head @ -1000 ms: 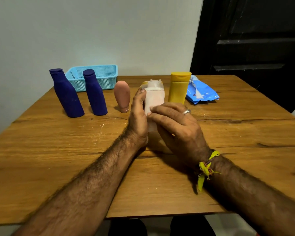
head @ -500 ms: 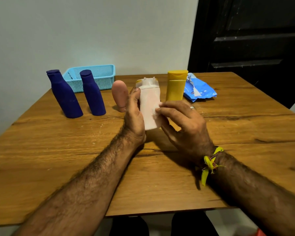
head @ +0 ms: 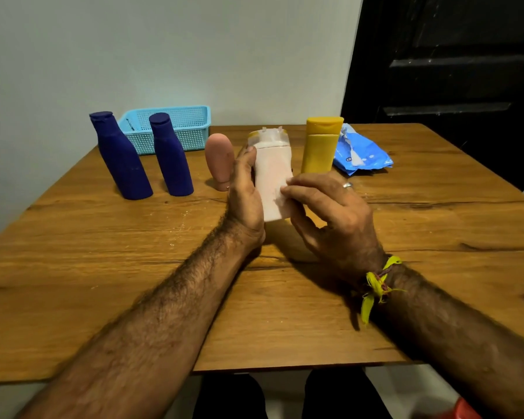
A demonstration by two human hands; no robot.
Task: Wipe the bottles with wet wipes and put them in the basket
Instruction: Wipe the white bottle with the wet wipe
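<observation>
Since 1 second ago the pale pink bottle (head: 272,179) has been lifted off the wooden desk (head: 103,267) and is held upright above it. The left hand (head: 245,195) grips its smooth side, fingers wrapped behind. The right hand (head: 330,213) pinches a thin white wet wipe (head: 285,204) against its lower front. Behind stand 2 matte blue bottles (head: 120,158), a rounded pink bottle (head: 219,161), a yellow bottle (head: 320,146), the blue mesh basket (head: 188,128) and a crinkled blue wipes pack (head: 363,155).

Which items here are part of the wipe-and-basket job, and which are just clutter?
Job: white bottle held by left hand; wet wipe pinched by right hand; two blue bottles; pink bottle; yellow bottle; basket; wipes pack.
Not job: black door.
</observation>
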